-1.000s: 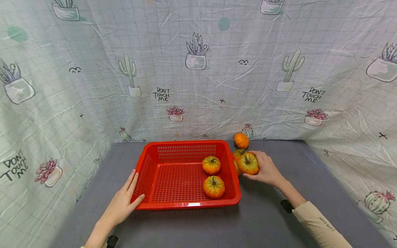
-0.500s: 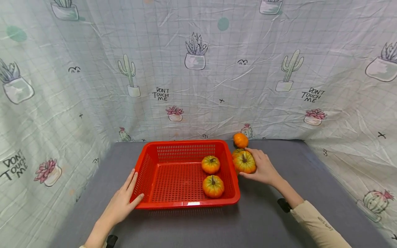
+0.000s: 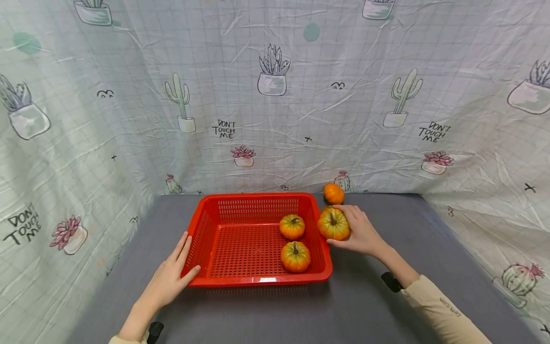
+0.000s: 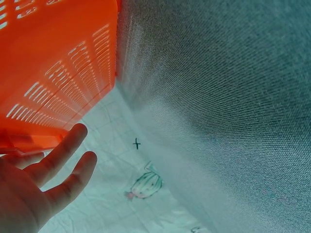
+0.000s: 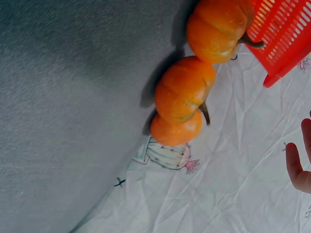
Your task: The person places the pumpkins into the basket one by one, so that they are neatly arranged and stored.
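A red basket [image 3: 258,280] holds two orange-green pumpkins [image 3: 292,227] [image 3: 295,257] near its right side. The left hand [image 3: 165,282] rests on the basket's left rim, fingers extended; the left wrist view shows its spread fingers [image 4: 70,179] beside the perforated wall [image 4: 58,63]. The right hand [image 3: 361,231] grips another pumpkin [image 3: 333,223] at the basket's right rim; this one covers most of what lies behind it in the head view. Under the right wrist camera, two pumpkins [image 5: 218,31] [image 5: 182,90] and a smaller orange one [image 5: 177,128] stand in a row, with the right fingers [image 5: 295,165] apart from them.
The small orange pumpkin [image 3: 333,194] sits beyond the basket's back right corner, near the hanging printed cloth [image 3: 309,119]. Grey table surface [image 3: 249,320] extends in front of the basket and along both sides. Cloth walls enclose the back and sides.
The right hand has moved left with its pumpkin, from beside the basket to its right rim, covering more of the pumpkins behind. The left hand stays on the left rim.
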Motion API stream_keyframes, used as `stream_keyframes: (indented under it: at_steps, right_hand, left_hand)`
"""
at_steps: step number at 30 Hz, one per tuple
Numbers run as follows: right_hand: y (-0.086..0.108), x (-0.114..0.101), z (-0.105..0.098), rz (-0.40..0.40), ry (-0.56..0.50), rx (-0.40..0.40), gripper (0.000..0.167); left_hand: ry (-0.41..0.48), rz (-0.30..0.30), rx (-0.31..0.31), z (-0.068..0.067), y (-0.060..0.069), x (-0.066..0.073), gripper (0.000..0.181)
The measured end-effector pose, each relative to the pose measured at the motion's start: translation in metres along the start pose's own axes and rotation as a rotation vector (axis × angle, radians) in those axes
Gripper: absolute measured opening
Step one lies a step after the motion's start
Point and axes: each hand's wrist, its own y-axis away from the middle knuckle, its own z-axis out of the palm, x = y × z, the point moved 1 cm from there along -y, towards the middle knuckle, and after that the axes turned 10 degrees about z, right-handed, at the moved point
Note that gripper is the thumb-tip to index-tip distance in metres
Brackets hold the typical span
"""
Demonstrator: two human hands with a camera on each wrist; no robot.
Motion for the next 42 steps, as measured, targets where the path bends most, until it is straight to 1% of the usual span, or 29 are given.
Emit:
stream_keyframes:
  at_steps: [4, 14, 17, 22, 26, 31, 36, 42]
  right_hand:
    - [-0.003, -0.006, 0.002, -0.019, 0.005, -0.013, 0.082]
    - [-0.007, -0.019, 0.008, -0.070, 0.013, -0.009, 0.080]
    - [-0.009, -0.023, 0.009, -0.081, 0.019, -0.024, 0.081]
    - [-0.016, -0.029, 0.012, -0.114, 0.063, -0.058, 0.082]
    - [-0.023, -0.037, 0.011, -0.141, 0.105, -0.079, 0.081]
    - [-0.034, -0.050, 0.009, -0.183, 0.123, -0.093, 0.081]
    - [-0.049, -0.065, 0.005, -0.237, 0.142, -0.114, 0.081]
    - [-0.068, -0.086, -0.001, -0.270, 0.181, -0.147, 0.083]
  left_hand:
    - [-0.001, -0.005, -0.005, 0.000, 0.000, 0.000, 0.074]
    - [-0.009, 0.004, 0.000, 0.000, 0.000, 0.000, 0.074]
    - [-0.008, 0.008, 0.003, 0.000, 0.000, -0.001, 0.074]
    - [-0.002, 0.002, -0.005, 0.000, 0.001, -0.001, 0.074]
    - [-0.002, -0.002, -0.007, 0.001, 0.001, -0.001, 0.074]
    - [-0.008, 0.005, -0.003, 0.001, 0.000, -0.001, 0.074]
    - [-0.012, 0.004, -0.006, 0.000, 0.000, -0.001, 0.074]
    - [-0.008, 0.002, -0.006, 0.001, 0.000, -0.001, 0.074]
